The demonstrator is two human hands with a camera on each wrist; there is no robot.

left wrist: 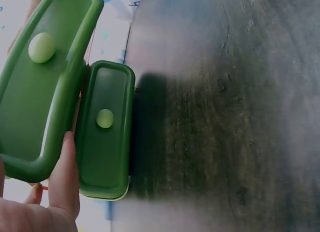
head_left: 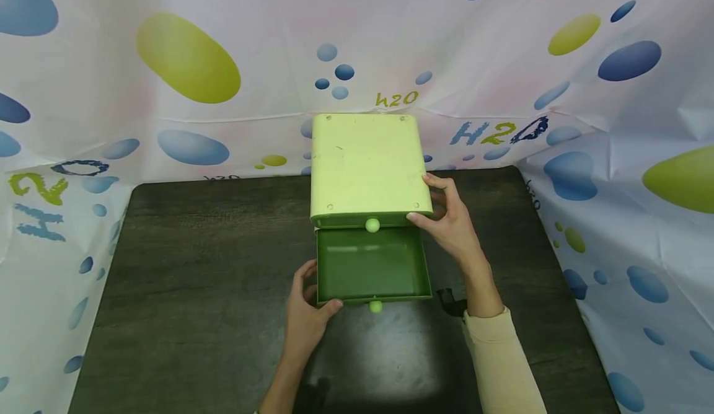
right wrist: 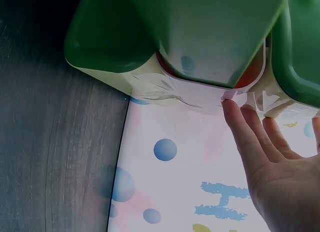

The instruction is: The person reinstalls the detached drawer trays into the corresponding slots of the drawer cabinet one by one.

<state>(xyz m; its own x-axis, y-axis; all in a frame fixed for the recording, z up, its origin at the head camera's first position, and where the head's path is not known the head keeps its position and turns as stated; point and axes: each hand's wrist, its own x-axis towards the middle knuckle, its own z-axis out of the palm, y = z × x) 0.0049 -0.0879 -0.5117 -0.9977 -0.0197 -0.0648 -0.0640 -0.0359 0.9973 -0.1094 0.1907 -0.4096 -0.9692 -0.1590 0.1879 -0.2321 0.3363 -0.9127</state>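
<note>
A small pale green drawer cabinet (head_left: 368, 166) stands against the backdrop, one dark green drawer (head_left: 372, 268) pulled well out toward me. My left hand (head_left: 307, 315) grips the front left corner of this drawer, thumb over the front edge and fingers along the side. At the cabinet's front right corner, my right hand (head_left: 449, 222) holds on with the thumb at the front and the fingers against the side wall. In the left wrist view a lower drawer (left wrist: 107, 154) with a round pale knob (left wrist: 105, 119) sits closed. The top drawer (right wrist: 300, 56) appears closed too.
The cabinet stands at the back of a dark wood-grain table (head_left: 212, 290). A white printed cloth (head_left: 268, 42) with blue and green blobs hangs behind and along both sides. A small black device (head_left: 453, 304) is at my right wrist.
</note>
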